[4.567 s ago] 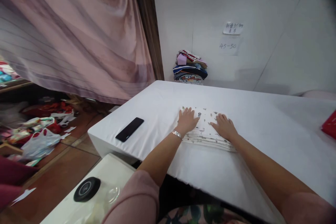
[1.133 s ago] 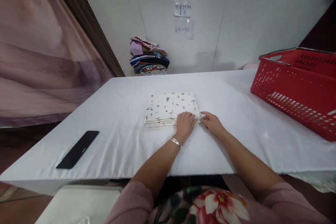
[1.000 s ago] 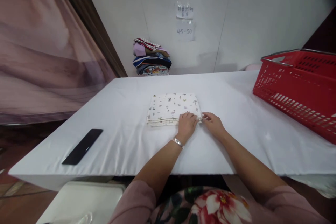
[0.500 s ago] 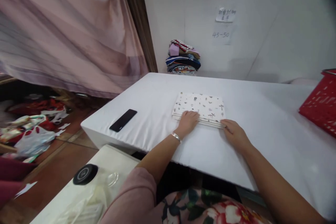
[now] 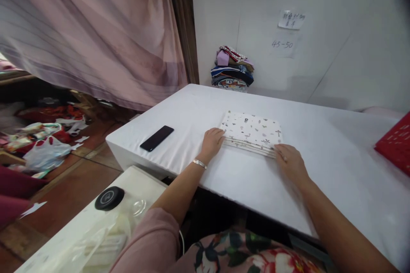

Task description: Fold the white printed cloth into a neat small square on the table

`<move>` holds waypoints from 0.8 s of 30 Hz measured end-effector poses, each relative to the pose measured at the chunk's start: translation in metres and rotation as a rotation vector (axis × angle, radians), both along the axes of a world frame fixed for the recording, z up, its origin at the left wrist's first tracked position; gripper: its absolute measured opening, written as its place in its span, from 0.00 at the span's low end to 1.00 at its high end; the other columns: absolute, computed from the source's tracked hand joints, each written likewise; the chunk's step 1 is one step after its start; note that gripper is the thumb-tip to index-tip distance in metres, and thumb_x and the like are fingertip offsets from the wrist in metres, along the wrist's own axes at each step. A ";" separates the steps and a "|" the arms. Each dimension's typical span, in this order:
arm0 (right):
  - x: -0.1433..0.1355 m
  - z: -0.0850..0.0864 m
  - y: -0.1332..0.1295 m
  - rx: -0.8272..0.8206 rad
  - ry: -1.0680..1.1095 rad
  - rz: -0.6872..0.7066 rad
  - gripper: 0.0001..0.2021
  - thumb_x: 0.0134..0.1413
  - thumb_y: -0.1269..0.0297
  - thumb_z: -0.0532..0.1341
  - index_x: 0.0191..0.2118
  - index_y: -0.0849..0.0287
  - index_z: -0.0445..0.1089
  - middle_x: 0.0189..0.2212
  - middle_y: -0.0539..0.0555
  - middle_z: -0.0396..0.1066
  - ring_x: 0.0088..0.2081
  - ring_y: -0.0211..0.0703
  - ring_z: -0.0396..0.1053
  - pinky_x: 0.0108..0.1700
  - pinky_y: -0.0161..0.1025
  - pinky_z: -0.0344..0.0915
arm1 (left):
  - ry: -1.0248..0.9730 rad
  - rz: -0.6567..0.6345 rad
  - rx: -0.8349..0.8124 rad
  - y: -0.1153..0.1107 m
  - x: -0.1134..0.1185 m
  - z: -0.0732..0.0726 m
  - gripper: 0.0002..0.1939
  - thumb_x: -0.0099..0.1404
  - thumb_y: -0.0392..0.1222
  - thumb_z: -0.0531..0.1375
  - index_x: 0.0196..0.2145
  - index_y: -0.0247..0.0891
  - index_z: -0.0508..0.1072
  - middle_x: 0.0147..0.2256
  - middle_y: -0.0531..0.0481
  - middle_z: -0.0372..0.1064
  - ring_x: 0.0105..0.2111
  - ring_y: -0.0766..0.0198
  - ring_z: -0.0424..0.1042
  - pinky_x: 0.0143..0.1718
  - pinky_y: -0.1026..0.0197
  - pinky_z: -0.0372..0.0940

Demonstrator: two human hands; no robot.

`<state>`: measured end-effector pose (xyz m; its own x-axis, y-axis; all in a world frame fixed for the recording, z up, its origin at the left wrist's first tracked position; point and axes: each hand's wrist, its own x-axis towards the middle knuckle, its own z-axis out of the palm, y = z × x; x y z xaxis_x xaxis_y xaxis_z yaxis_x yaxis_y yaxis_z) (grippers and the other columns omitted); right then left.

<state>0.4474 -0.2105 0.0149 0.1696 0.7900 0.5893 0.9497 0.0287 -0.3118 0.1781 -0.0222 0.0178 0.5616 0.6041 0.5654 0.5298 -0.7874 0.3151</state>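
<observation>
A folded white cloth (image 5: pixel 253 129) with a small scattered print lies on the white-covered table (image 5: pixel 323 145), its layers showing along the near edge. At its near left corner is my left hand (image 5: pixel 213 143), a silver bracelet on the wrist, with the fingers closed on the edge. My right hand (image 5: pixel 292 164) pinches the near right corner between thumb and fingers. Both thumbs are partly hidden.
A black phone (image 5: pixel 156 138) lies left on the table. A red basket (image 5: pixel 395 143) stands at the right edge. Behind the table is a stack of folded fabrics (image 5: pixel 232 70). At lower left, a low white surface (image 5: pixel 142 179) carries a round black object (image 5: pixel 109 198) and plastic bags.
My left hand has slid left, from the middle of the cloth's near edge to its left corner. My right hand stays at the right corner. The camera view has shifted slightly left.
</observation>
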 end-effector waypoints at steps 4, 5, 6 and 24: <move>-0.013 0.015 0.026 -0.020 -0.065 0.101 0.12 0.58 0.63 0.53 0.42 0.57 0.72 0.41 0.56 0.72 0.44 0.49 0.67 0.47 0.47 0.63 | 0.074 -0.081 -0.019 -0.003 0.018 0.006 0.09 0.65 0.39 0.55 0.41 0.42 0.73 0.42 0.50 0.72 0.48 0.59 0.64 0.50 0.51 0.58; -0.017 0.017 0.033 -0.060 -0.071 0.111 0.12 0.58 0.64 0.52 0.42 0.57 0.72 0.40 0.56 0.73 0.43 0.49 0.67 0.46 0.47 0.63 | 0.091 -0.087 -0.037 -0.003 0.021 0.006 0.08 0.64 0.39 0.56 0.39 0.42 0.74 0.41 0.50 0.72 0.47 0.58 0.65 0.50 0.51 0.58; -0.020 0.018 0.039 -0.106 -0.074 0.119 0.12 0.59 0.64 0.52 0.41 0.57 0.72 0.39 0.56 0.73 0.42 0.49 0.67 0.46 0.47 0.62 | 0.103 -0.088 -0.059 -0.003 0.023 0.006 0.08 0.64 0.39 0.56 0.38 0.43 0.74 0.40 0.50 0.72 0.46 0.58 0.65 0.49 0.51 0.58; -0.029 0.012 0.053 -0.291 0.221 0.051 0.12 0.58 0.62 0.52 0.38 0.54 0.72 0.39 0.52 0.72 0.43 0.45 0.66 0.44 0.43 0.62 | 0.086 -0.090 -0.159 0.007 0.026 0.010 0.11 0.67 0.41 0.52 0.31 0.41 0.73 0.34 0.51 0.71 0.39 0.61 0.66 0.45 0.54 0.56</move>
